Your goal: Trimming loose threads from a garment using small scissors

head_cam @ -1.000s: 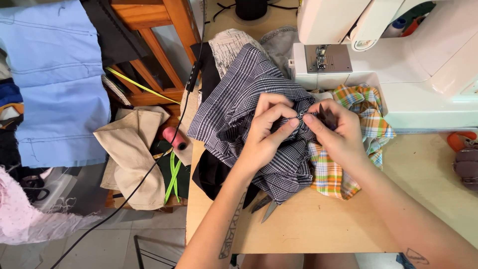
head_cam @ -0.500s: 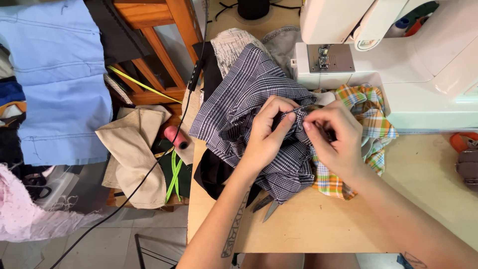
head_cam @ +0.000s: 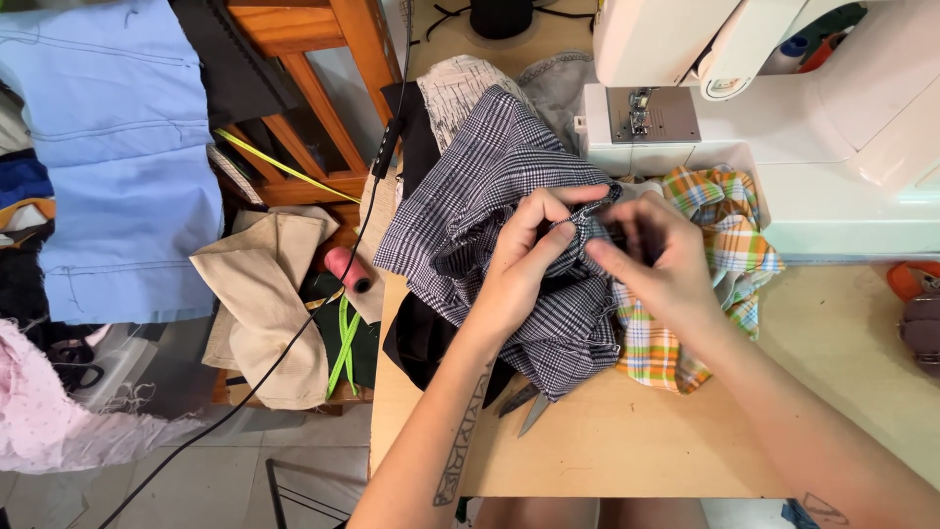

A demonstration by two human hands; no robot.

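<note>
A grey checked cloth [head_cam: 480, 196] lies bunched on the wooden table [head_cam: 607, 451] in front of a white sewing machine [head_cam: 783, 147]. My left hand [head_cam: 524, 250] pinches a fold of this cloth near its top. My right hand [head_cam: 656, 255] grips the same bunched fold from the right, fingers closed on it. An orange, green and blue plaid cloth [head_cam: 720, 235] lies under and to the right of my right hand. Scissor tips [head_cam: 524, 404] poke out from under the grey cloth near the table's front.
A wooden chair [head_cam: 304, 88] stands to the left with a beige cloth [head_cam: 269, 294], a pink thread spool [head_cam: 348, 267] and green cords beside it. Light blue fabric [head_cam: 117, 147] and pink fabric [head_cam: 49, 421] hang at far left. A black cable [head_cam: 294, 343] trails down to the floor.
Both hands stay on the grey checked cloth and have shifted slightly, working the pinched fold between the fingers. The cloths on the table have hardly moved.
</note>
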